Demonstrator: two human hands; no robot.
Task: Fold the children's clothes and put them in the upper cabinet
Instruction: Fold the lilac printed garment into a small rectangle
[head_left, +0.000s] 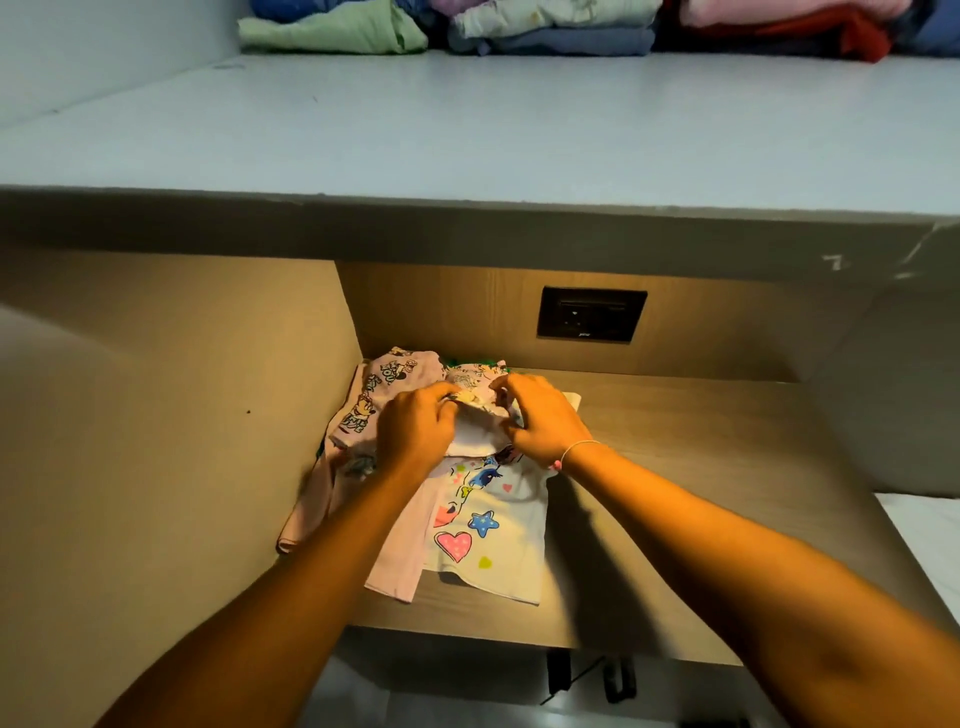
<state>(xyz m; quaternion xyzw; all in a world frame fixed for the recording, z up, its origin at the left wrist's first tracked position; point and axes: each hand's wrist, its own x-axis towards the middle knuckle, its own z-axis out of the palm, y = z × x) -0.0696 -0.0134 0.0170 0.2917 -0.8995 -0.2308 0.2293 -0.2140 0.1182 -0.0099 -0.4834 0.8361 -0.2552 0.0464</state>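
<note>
Here both the left hand (415, 431) and right hand (543, 415) pinch a small white garment (475, 434) atop the clothes pile (483, 525) on the bench (675, 493); soft and floppy, it seems best gripped along its edges.

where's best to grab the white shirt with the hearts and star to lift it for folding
Take the white shirt at its far end, under both hands, one grip per corner, from above. It lies flat with its near hem overhanging the shelf.

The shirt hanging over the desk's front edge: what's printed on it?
White shirt with pink hearts, a blue star and a cartoon figure; clearest in the head view.
</note>
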